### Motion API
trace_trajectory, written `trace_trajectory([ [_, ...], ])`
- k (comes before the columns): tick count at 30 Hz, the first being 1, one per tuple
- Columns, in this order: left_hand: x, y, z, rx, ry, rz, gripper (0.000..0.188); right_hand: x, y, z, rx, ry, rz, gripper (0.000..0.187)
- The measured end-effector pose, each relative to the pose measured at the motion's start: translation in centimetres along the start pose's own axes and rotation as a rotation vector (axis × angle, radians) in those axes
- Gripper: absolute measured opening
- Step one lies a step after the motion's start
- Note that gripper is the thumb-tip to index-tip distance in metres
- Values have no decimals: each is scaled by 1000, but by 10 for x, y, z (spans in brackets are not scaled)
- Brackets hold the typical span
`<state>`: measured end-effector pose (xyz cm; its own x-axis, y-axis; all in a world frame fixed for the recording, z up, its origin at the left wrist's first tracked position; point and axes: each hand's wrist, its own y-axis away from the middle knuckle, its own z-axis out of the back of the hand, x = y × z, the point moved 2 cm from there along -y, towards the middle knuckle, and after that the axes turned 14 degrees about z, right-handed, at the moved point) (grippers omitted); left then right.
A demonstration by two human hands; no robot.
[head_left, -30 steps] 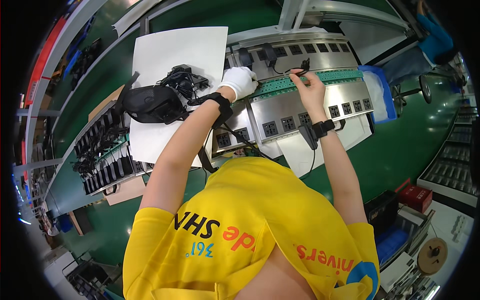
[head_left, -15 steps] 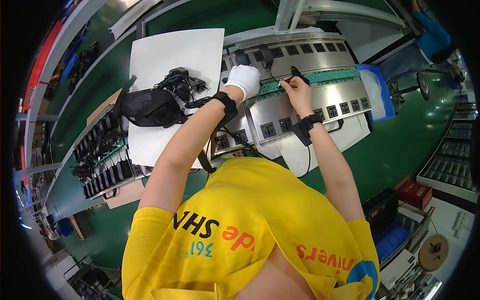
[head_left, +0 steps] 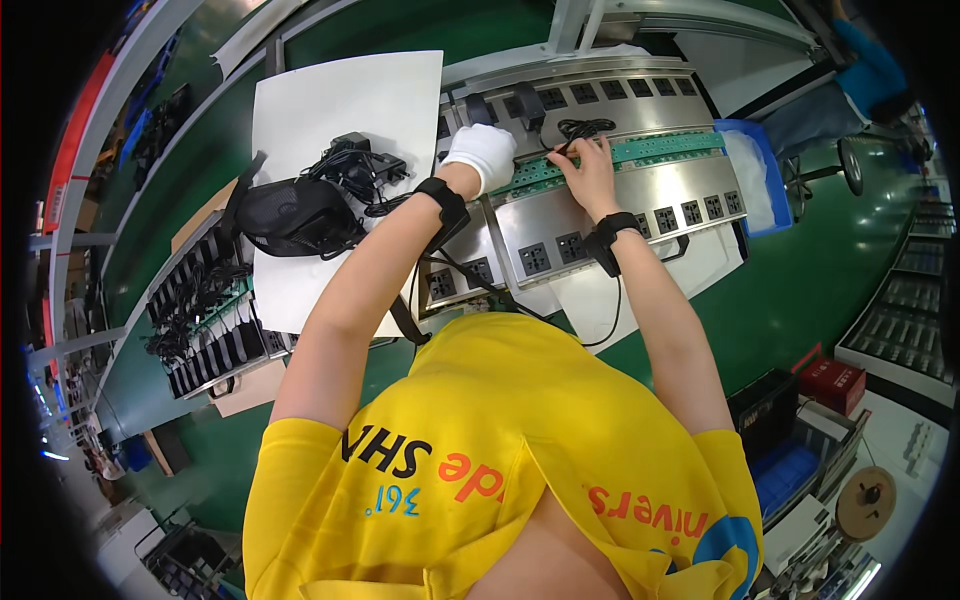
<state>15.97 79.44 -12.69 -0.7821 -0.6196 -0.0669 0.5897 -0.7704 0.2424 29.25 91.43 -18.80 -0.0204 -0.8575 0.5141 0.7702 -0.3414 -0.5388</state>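
A white glove covers my left hand [head_left: 480, 158], which is curled at the left end of a green perforated strip [head_left: 650, 150] between two metal socket panels. Its fingertips are turned away, so whatever they grip is hidden. My bare right hand [head_left: 588, 175] pinches a thin black cable [head_left: 562, 150] over the strip. The cable's coiled bundle [head_left: 586, 128] rests just beyond those fingers on the far panel [head_left: 640, 115]. A black power adapter [head_left: 530, 104] sits in a far-panel socket, its cord trailing toward my hands. Another black adapter [head_left: 480, 108] stands beyond the glove.
A white board [head_left: 350, 95] on the left carries a black mesh pouch [head_left: 295, 218] and tangled adapters [head_left: 358, 168]. Farther left, a rack [head_left: 215, 355] holds several adapters. A blue bin [head_left: 762, 185] adjoins the panels' right end. Someone in blue [head_left: 870, 65] is at the far right.
My right hand has shifted slightly left and let the coiled bundle down onto the far panel, keeping the cable in its fingers. My left hand has moved slightly left.
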Motion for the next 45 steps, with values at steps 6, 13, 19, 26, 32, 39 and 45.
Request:
trace_trajectory([
  [6,-14,10,-11,-170,-108,-166,13,-6,5,-2,-50,-48,-34,21],
  [13,-10,11,-17,-164,-49,-105,14,-4,4,-8,9,-40,-29,21],
  [19,-8,13,-19,-200,-23,-122,15,12,-5,-3,21,112,266,19],
  [26,-7,13,-20,-213,-13,-104,15,13,-3,2,46,127,242,18],
  [32,-8,9,-20,-199,-18,-173,13,24,-9,-2,97,235,403,18],
  [39,-11,10,-20,-273,-106,-236,10,32,0,-18,106,319,199,16],
  [45,-8,14,-25,-364,-88,-222,10,31,0,-13,83,272,242,16],
])
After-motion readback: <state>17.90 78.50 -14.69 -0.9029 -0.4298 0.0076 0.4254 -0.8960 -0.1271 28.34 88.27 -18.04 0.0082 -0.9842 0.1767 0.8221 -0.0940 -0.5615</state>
